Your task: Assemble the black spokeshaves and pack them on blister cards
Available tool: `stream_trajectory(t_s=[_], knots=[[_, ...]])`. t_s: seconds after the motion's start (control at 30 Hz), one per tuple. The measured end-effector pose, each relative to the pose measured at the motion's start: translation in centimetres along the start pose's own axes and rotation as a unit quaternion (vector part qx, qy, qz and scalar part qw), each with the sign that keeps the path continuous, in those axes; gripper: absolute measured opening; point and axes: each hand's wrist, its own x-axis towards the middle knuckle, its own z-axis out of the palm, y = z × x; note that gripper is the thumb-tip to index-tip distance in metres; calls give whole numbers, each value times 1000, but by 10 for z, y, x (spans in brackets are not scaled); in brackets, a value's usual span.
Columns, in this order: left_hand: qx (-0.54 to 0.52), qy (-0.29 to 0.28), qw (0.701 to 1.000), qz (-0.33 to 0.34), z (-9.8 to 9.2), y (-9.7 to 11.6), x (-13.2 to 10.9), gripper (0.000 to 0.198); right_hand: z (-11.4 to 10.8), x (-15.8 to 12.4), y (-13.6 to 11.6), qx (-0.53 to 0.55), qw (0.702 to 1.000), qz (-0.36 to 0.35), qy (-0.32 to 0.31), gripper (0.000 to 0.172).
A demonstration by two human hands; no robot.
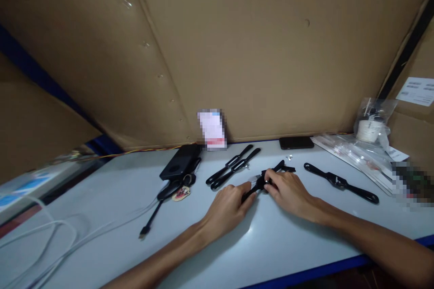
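Note:
My left hand [230, 203] is closed around one handle of a black spokeshave [259, 182] above the table. The fingers of my right hand [288, 194] are pinched at its middle, partly hiding it; a small shiny part shows at the fingertips. A piece of clear or silvery material [253, 179] shows beside my left fingers, too blurred to name. A short black piece [289, 169] lies just beyond my right hand. Two black spokeshave bodies [235, 167] lie side by side to the left. Another spokeshave [339, 181], with its middle fitted, lies to the right.
Small silvery screws [289, 157] lie behind my hands. A black phone [296, 143] and plastic bags [356, 156] are at the back right. On the left are a black power bank [179, 162], a short cable [149, 223] and white cords [73, 235]. Cardboard [237, 54] walls the back.

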Motion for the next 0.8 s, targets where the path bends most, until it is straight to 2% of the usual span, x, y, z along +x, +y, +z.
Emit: stream_trajectory(t_s=[0.1, 0.2, 0.33, 0.4, 0.53, 0.63, 0.73, 0.8], knots=[[-6, -3, 1000, -1, -1, 0, 0, 27, -4, 2, 3, 60, 997, -38, -10, 16], [-7, -5, 1000, 3, -1, 0, -1, 27, -7, 4, 6, 101, 994, -48, -16, 23], [0, 3, 1000, 6, 0, -1, -1, 27, -1, 4, 5, 101, 995, -8, 7, 12], [0, 6, 1000, 10, 1, -1, 0, 27, 3, 3, 5, 101, 995, -3, 18, 12], [1, 7, 1000, 4, 0, -1, 1, 26, 5, 1, 4, 86, 993, -65, 42, 33], [4, 5, 1000, 3, -1, -1, 1, 25, 3, 0, 2, 23, 999, -11, 39, 19], [5, 4, 1000, 7, 0, -1, 0, 25, 4, 1, -2, -36, 998, 44, 17, 27], [13, 4, 1000, 9, 1, -1, 0, 26, 5, 2, -3, -44, 997, 57, 15, 24]])
